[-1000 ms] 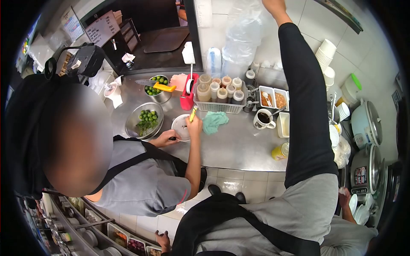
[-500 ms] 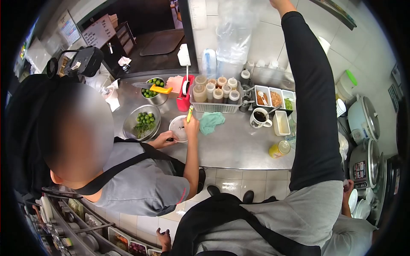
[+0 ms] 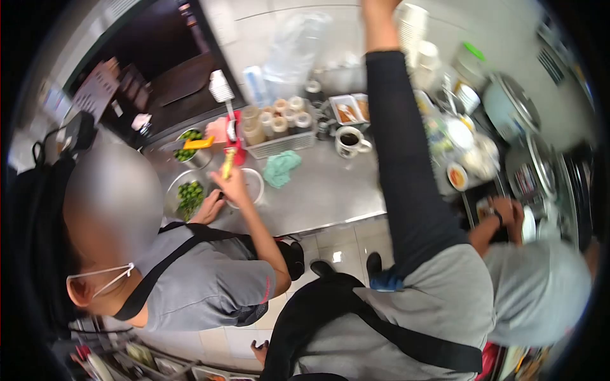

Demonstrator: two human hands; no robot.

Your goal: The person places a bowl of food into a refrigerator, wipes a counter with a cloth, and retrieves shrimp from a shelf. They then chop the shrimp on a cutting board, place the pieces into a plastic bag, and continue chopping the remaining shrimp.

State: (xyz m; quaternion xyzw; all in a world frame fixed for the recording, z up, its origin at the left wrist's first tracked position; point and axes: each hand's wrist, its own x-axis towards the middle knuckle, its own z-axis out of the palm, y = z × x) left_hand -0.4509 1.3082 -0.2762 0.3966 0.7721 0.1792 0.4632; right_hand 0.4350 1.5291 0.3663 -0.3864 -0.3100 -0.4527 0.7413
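My right arm in a black sleeve reaches up past the counter toward the wall. At the top edge is my right hand (image 3: 381, 25), its fingers cut off by the frame. Stacked white cups (image 3: 413, 25) stand just beside it. Low at my left side hangs my left hand (image 3: 260, 350), partly hidden by my body, its visible fingers apart and nothing seen in them. A white mug (image 3: 351, 141) of dark liquid sits left of my raised sleeve. Near it are a white tray of orange-brown food (image 3: 346, 112) and a basket of sauce bottles (image 3: 279, 145).
At left, a co-worker holds a yellow marker (image 3: 228, 162) near a round white container (image 3: 253, 186). Green limes (image 3: 190, 197) fill a bowl there. A green cloth (image 3: 281, 168) lies mid-counter. Another co-worker's hands (image 3: 506, 213) work at right, near rice cookers (image 3: 511, 105).
My view has swung to the right, bringing the cup stack and the right-hand co-worker further into sight. My right arm stays raised. The left co-worker still holds the marker.
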